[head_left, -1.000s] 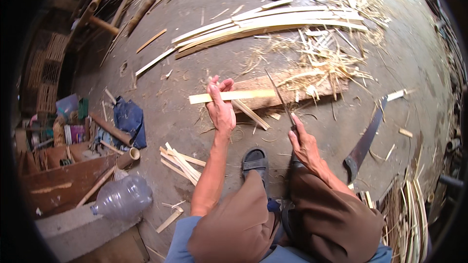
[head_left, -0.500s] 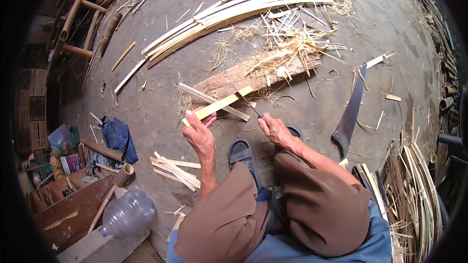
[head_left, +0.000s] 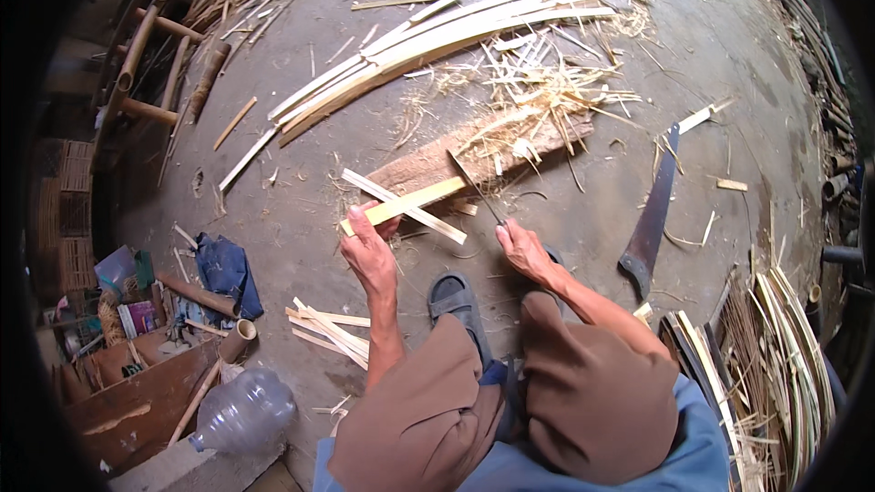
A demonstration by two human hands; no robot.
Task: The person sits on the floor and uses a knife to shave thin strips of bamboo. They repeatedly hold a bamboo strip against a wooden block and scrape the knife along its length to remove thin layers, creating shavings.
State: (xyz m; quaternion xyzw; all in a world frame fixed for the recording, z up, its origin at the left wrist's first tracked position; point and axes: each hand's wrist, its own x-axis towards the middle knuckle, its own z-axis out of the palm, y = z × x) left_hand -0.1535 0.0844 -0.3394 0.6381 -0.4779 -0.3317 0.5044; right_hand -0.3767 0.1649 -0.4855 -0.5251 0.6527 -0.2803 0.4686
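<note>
Raised since before, bamboo strip (head_left: 406,202) sits in left hand (head_left: 369,251).

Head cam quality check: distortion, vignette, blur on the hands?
Head view: strong fisheye, the long bamboo slats bow toward the rim; black vignette at the corners; soft, even daylight, faint shadows; left hand, right hand and bamboo strip reasonably sharp.

Bamboo-littered concrete floor (head_left: 301,210)
</note>
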